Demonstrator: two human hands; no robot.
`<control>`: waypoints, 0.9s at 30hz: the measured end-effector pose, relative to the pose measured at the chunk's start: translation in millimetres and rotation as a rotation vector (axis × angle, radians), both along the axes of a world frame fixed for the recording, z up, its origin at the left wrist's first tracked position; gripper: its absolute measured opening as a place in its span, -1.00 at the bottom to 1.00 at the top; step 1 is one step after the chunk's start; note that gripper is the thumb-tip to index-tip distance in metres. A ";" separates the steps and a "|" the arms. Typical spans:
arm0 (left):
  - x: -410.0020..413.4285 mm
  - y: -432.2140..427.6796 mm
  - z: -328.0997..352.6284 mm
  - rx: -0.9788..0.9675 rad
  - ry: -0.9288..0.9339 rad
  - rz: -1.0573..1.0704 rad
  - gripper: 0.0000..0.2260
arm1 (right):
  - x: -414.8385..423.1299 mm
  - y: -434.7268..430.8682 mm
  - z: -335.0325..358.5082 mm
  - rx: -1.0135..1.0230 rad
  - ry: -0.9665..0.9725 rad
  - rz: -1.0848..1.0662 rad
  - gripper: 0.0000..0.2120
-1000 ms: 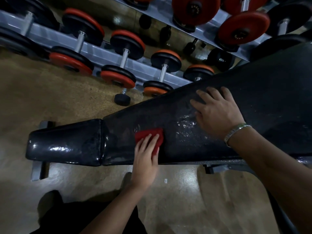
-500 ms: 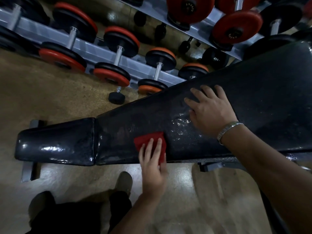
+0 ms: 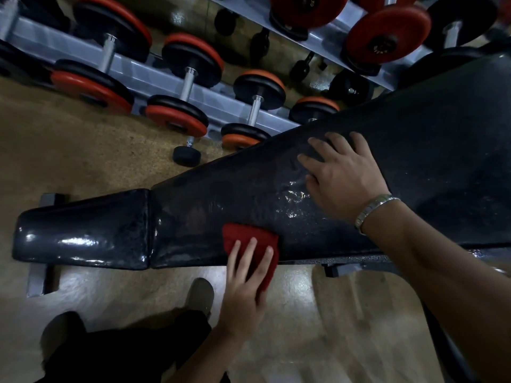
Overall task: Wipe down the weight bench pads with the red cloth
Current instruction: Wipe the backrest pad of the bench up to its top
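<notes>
Where the long black vinyl back pad of the weight bench narrows toward the short black seat pad, a small red cloth is pressed flat against the back pad's near edge and is draped partly over that edge. The cloth is pinned under the left hand, whose fingers are held straight and slightly spread, laid on the cloth rather than curled around it. The right hand is laid palm-down further up the back pad, close to its far edge, with fingers spread wide and nothing held; a silver metal bracelet is worn at its wrist. Wet glints are seen on the vinyl between the two hands. Beyond the bench, red-and-black dumbbells are stored on a grey metal rack.
</notes>
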State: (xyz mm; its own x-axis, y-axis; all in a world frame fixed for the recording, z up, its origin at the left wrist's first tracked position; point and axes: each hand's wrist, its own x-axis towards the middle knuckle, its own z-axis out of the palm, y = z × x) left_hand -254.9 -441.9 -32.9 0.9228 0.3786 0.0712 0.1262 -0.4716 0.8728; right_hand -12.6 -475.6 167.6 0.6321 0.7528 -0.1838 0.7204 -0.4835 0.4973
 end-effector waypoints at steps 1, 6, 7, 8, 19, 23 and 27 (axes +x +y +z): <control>-7.3 9.7 -13.4 0.087 -0.019 -0.065 -0.27 | 0.5 -0.9 0.0 0.001 -0.001 0.005 -0.60; -28.4 53.5 -48.6 0.050 0.089 -0.058 -0.44 | 2.7 -1.1 0.8 -0.003 -0.004 0.014 -0.60; -24.6 49.5 -39.7 -0.006 0.116 -0.001 -0.46 | 2.2 0.0 0.6 -0.001 -0.005 0.014 -0.61; -18.9 40.8 -27.4 -0.055 0.132 0.049 -0.48 | 1.5 1.3 0.1 0.003 -0.007 0.012 -0.61; 30.0 20.3 25.3 -0.050 0.075 0.070 -0.40 | -18.5 -17.0 19.3 0.181 -0.071 0.025 -0.75; 47.8 -3.0 58.1 -0.090 0.006 0.006 -0.46 | -16.6 -21.4 21.6 0.114 -0.060 -0.012 -0.76; 6.5 18.9 21.5 0.079 -0.024 -0.131 -0.31 | -14.4 -21.1 23.4 0.084 -0.052 -0.003 -0.76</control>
State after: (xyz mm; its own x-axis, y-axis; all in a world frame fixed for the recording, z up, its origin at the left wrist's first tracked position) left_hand -248.4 -423.0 -11.4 0.9616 0.2473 0.1190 0.0382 -0.5500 0.8343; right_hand -27.0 -496.8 191.0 0.6416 0.7621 -0.0867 0.6930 -0.5276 0.4913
